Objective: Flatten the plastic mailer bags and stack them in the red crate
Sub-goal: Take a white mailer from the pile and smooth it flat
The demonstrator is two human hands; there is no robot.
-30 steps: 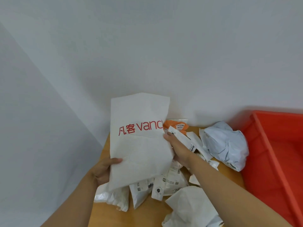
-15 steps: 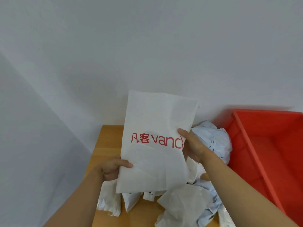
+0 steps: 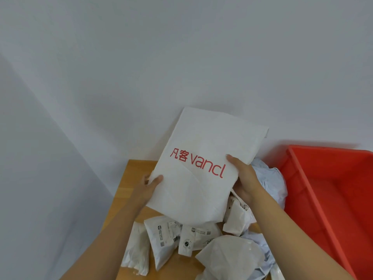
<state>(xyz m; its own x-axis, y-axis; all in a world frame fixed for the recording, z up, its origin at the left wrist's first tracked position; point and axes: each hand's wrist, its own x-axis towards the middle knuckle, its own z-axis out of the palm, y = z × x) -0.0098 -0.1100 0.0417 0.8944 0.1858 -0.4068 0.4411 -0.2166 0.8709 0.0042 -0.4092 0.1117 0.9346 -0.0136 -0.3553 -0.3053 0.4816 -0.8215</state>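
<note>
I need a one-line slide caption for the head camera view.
Both hands, left and right, hold a flattened white mailer bag beside the red crate.

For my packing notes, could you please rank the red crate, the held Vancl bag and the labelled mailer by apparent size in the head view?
1. red crate, though cut off
2. Vancl bag
3. labelled mailer

Plain white walls [image 3: 181, 57] meet in corner; wooden table [image 3: 129, 190] against them
</note>
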